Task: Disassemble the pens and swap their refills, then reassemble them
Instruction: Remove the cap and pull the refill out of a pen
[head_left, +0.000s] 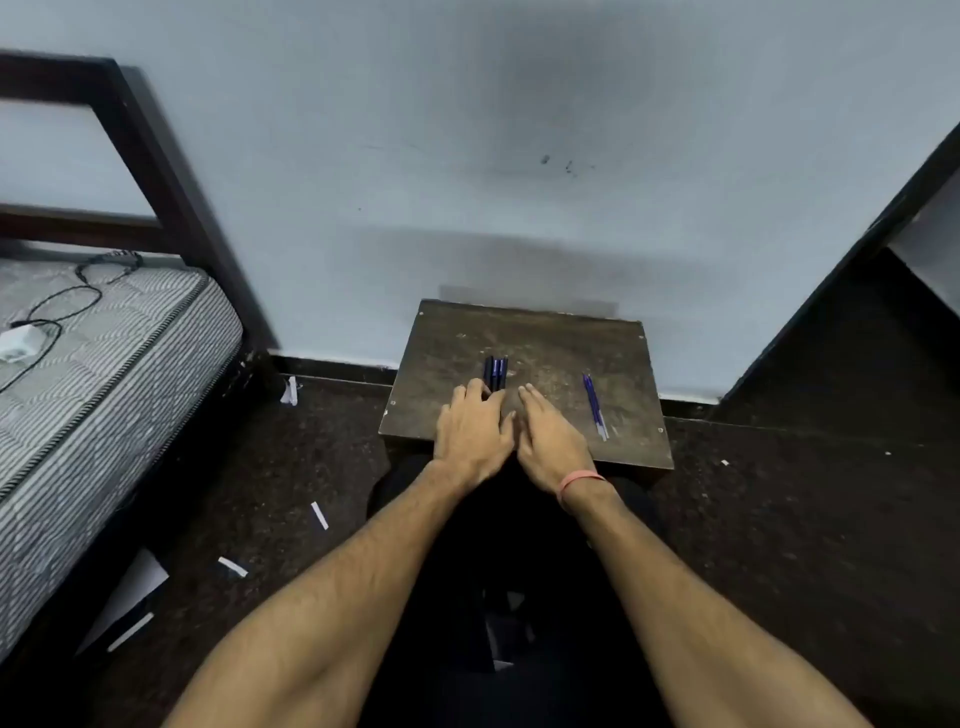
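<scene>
Both forearms come up from the bottom edge of the view and meet over the near part of a small, worn wooden table (545, 338). On that table, just past the fingers, lies a tight cluster of dark blue pens (496, 372), side by side and pointing away toward the wall (their near ends are hidden under the hand, so how many there are I cannot tell for sure). Resting on those near ends is the left hand (470, 434), palm down with the fingers lying fairly straight; whether any finger curls round a pen cannot be told from this angle. Beside it, touching or nearly touching along the thumb side, the right hand (548, 441) lies flat on the table with fingers straight and relaxed, holding nothing; its fingertips stop just to the right of the cluster. A pink band (579, 483) circles the right wrist.

Well apart from the cluster, toward the table's right side, a separate blue pen (595, 405) lies at a slant, with its pale tip toward the near edge.

Around the table is a dark speckled floor (291, 467) with a few white paper scraps (319, 515) scattered on the left. Further left stands a bed with a grey striped mattress (104, 353) in a dark wooden frame, and on the mattress a white charger with a black cable (57, 306). Behind everything runs a pale, smudged wall (467, 130)
</scene>
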